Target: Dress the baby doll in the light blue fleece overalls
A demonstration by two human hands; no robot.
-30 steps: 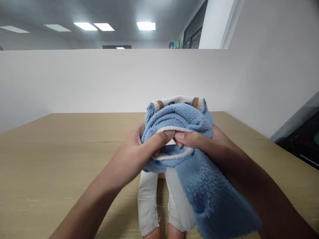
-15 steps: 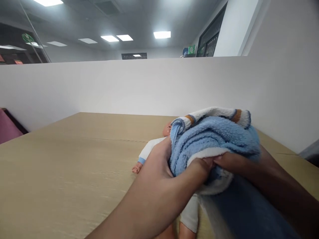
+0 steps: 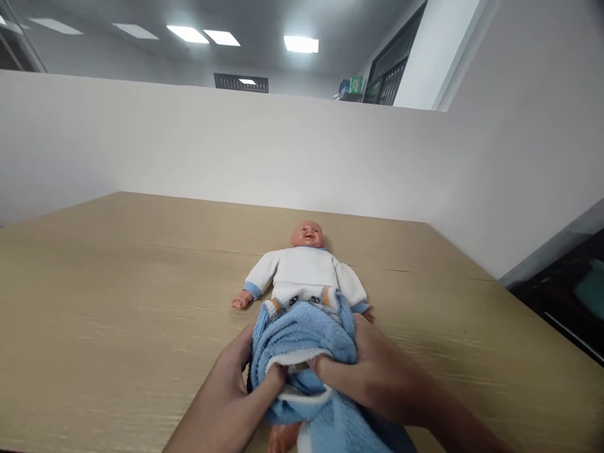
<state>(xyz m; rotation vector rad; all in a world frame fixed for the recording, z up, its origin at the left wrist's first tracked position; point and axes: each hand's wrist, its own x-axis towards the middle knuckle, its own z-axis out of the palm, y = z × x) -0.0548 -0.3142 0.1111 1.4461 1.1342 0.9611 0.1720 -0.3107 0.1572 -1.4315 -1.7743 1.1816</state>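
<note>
The left hand (image 3: 231,393) is gripping the left edge of the bunched blue garment (image 3: 302,343), fingers curled into its white-lined opening. The garment is sitting over the lower body of the doll (image 3: 304,274), which is lying face up on the table (image 3: 117,283), head pointing away. The right hand (image 3: 372,371) is clutching the right edge, equally near; one foot, seemingly, is poking out below.
</note>
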